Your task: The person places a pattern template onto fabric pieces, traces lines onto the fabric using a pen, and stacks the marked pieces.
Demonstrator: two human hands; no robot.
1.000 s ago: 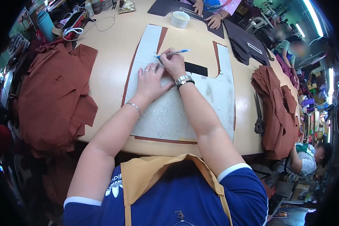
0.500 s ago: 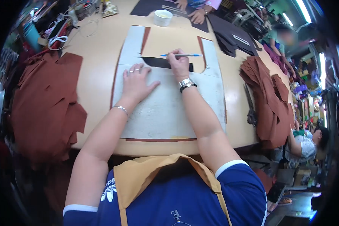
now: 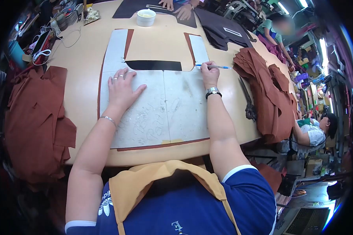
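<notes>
Your right hand [image 3: 210, 74] had its fingers pinched around a blue-and-clear pen [image 3: 222, 67], which lay nearly level in the grip with its tip pointing left. That tip was at the inner corner of the pale template [image 3: 155, 105], just left of your fingers; whether it touched the surface, I could not tell. Your left hand [image 3: 124, 88] gripped nothing: it rested palm down on the template, fingers spread and thumb out towards the pen hand, well to the left of the grip.

The template stretched from the grip leftward and back towards you, with handwriting on its face. Brown material [image 3: 129, 39] showed from under it along several edges. A black strip [image 3: 157, 65] lay left of the grip, between your two hands, along the bottom of the template's cut-out. Farther beyond the grip and to its left, a white cup [image 3: 146, 18] stood on the table [image 3: 82, 58], and past it another person's hands [image 3: 183, 11] rested on dark material [image 3: 155, 11]. To the right of the grip were dark scissors [image 3: 250, 112], just beside a brown pile [image 3: 266, 98]. A second brown heap [image 3: 35, 121] lay far left of the grip, beyond your left arm.
</notes>
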